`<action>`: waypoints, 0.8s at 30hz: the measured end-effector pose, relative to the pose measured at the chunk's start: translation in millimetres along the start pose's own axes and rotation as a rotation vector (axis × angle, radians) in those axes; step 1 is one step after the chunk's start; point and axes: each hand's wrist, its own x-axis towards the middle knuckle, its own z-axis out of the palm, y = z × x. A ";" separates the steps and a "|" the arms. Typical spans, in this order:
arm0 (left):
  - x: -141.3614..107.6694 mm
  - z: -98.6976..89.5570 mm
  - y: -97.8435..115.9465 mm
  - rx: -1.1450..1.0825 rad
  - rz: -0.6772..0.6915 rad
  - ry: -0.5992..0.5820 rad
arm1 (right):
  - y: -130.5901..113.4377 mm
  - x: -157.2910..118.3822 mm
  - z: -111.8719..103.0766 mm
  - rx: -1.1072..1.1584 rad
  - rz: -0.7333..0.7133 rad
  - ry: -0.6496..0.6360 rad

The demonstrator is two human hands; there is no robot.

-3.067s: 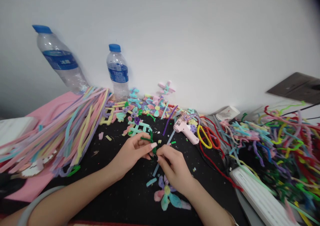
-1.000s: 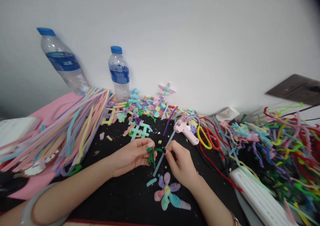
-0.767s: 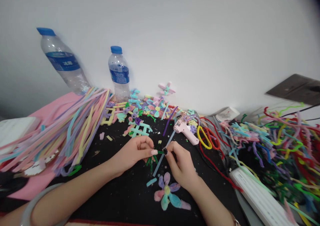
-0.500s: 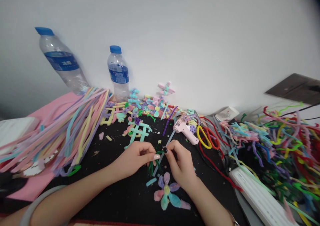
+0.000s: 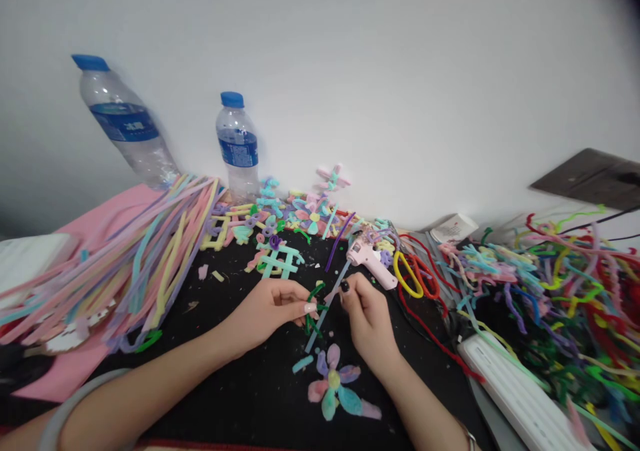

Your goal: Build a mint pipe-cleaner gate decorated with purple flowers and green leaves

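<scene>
My left hand (image 5: 283,308) pinches a small green pipe-cleaner piece (image 5: 314,318) between thumb and fingertips; its several thin arms stick out in different directions. To its right, my right hand (image 5: 369,321) is closed with thumb and index finger together, a little apart from the green piece. What it holds, if anything, I cannot make out. Behind the fingers runs the clear glue stick (image 5: 340,281) at the back of a pink glue gun (image 5: 373,261). Below the hands, a pastel pipe-cleaner flower (image 5: 334,379) with a yellow centre lies on the black mat (image 5: 240,384).
Long pastel pipe cleaners (image 5: 165,258) are heaped at left, bright curly ones (image 5: 560,291) at right. Yellow-and-red-handled scissors (image 5: 407,274) lie beside the glue gun. Two bottles (image 5: 239,148) stand by the wall. A white power strip (image 5: 520,391) sits at right, a mint lattice (image 5: 281,262) behind my left hand.
My right hand has drawn away to the right from the green piece. That piece stays in my left hand, now turned and showing more of its arms.
</scene>
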 end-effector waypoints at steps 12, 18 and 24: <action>0.3 4.3 -0.4 -0.182 0.011 0.183 | -12.4 -2.9 9.5 -0.211 -0.293 -0.169; 0.5 4.9 1.1 -0.157 0.005 0.142 | -12.9 -1.6 9.3 -0.047 -0.173 -0.077; 1.8 2.5 4.0 -0.087 0.049 0.087 | -9.1 -1.4 11.6 0.070 -0.047 -0.028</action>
